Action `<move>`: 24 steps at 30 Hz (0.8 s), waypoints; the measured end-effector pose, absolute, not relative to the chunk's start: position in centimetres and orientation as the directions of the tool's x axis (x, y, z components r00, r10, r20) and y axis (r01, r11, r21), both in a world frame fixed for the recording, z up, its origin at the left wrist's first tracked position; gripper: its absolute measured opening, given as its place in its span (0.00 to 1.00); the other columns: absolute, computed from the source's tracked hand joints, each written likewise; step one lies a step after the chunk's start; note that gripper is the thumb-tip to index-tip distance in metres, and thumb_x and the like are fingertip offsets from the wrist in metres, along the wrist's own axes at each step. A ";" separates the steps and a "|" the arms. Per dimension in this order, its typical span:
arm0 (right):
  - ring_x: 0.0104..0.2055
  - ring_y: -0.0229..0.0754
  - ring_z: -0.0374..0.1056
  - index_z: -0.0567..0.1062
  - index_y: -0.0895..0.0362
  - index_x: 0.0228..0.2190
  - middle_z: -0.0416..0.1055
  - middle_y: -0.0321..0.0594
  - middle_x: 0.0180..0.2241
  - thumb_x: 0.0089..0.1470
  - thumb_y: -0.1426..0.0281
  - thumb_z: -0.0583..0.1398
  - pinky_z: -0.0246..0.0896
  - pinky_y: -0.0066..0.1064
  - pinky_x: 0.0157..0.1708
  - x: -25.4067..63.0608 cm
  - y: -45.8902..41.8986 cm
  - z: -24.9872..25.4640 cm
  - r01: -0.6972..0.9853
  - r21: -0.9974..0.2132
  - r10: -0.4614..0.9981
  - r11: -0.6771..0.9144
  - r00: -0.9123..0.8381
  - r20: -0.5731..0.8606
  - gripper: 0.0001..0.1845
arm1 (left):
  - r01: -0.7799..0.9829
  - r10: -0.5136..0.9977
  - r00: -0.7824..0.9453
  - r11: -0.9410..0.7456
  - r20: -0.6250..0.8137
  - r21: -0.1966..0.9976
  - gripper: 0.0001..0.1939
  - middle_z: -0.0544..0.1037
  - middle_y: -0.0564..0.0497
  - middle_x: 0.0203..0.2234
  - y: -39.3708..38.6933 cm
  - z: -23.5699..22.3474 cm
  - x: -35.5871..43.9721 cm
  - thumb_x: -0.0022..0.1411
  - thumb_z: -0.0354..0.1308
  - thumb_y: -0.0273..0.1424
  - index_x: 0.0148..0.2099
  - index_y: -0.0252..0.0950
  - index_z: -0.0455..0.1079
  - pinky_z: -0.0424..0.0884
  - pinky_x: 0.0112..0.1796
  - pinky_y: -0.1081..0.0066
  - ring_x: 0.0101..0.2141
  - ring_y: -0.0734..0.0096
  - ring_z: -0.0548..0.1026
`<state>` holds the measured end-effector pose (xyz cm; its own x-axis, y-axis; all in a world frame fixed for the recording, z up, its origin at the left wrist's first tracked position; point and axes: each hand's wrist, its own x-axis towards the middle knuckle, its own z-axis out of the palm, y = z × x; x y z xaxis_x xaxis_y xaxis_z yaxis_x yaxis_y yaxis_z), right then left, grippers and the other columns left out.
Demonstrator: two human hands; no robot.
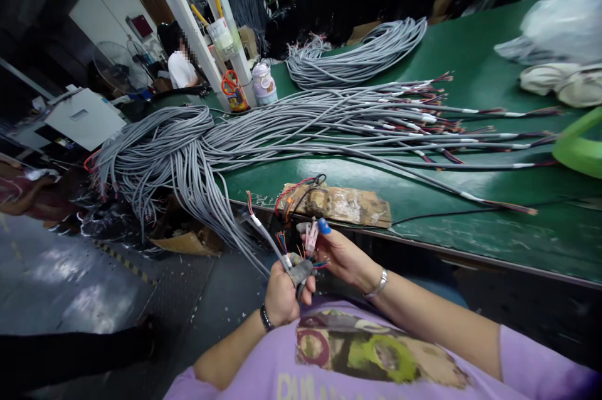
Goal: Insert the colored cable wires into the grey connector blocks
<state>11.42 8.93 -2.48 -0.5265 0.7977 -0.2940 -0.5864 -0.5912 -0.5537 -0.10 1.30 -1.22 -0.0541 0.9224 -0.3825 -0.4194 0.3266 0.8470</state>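
Note:
My left hand (282,292) is closed around the end of a grey cable (266,237), with a grey finger cot on one fingertip. Thin coloured wires (282,242) fan out of the cable end above the fist. My right hand (341,256) sits just to the right, pinching a small pink and white piece (311,236) among those wires; a blue cot (324,226) covers its forefinger. Both hands hover in front of the table edge, above my purple shirt.
A green table (470,212) carries a big bundle of grey cables (291,130) that spills off its left edge. A worn brown block (348,204) lies at the near edge. A white post (221,24), a jar (263,83), scissors (229,83) and a seated person (181,64) are behind.

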 end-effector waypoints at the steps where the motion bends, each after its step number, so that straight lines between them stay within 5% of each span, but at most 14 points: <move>1: 0.25 0.36 0.64 0.76 0.58 0.28 0.73 0.39 0.25 0.46 0.52 0.63 0.58 0.27 0.25 11.6 8.9 -2.5 -0.586 -0.544 0.789 -0.601 -0.542 -0.287 0.20 | -0.420 0.925 -0.055 0.319 -0.375 0.850 0.19 0.70 0.55 0.10 1.2 -1.1 -0.1 0.45 0.65 0.42 0.24 0.34 0.62 0.49 0.09 0.81 0.07 0.82 0.59; 5: 0.26 0.36 0.65 0.76 0.57 0.30 0.73 0.39 0.27 0.49 0.51 0.60 0.60 0.26 0.26 12.3 8.6 -2.1 -0.560 -0.515 0.744 -0.649 -0.608 -0.277 0.21 | -0.396 0.929 -0.048 0.319 -0.367 0.861 0.19 0.70 0.55 0.11 0.5 -0.7 -0.3 0.46 0.65 0.42 0.25 0.34 0.62 0.49 0.09 0.81 0.07 0.83 0.59; 11: 0.25 0.33 0.63 0.76 0.59 0.30 0.70 0.36 0.24 0.48 0.61 0.65 0.60 0.25 0.25 12.6 8.4 -1.5 -0.530 -0.633 0.794 -0.564 -0.560 -0.238 0.13 | -0.410 0.948 -0.137 0.209 -0.286 0.888 0.18 0.71 0.55 0.12 0.5 -0.7 -0.1 0.48 0.64 0.42 0.25 0.34 0.63 0.50 0.10 0.81 0.08 0.83 0.60; 24: 0.24 0.34 0.63 0.77 0.57 0.27 0.72 0.35 0.23 0.44 0.57 0.67 0.58 0.26 0.25 12.1 9.2 -1.0 -0.560 -0.596 0.798 -0.576 -0.543 -0.261 0.15 | -0.390 0.929 -0.180 0.234 -0.323 0.890 0.19 0.70 0.56 0.13 1.4 -1.1 0.7 0.46 0.64 0.44 0.25 0.34 0.62 0.50 0.11 0.80 0.08 0.84 0.60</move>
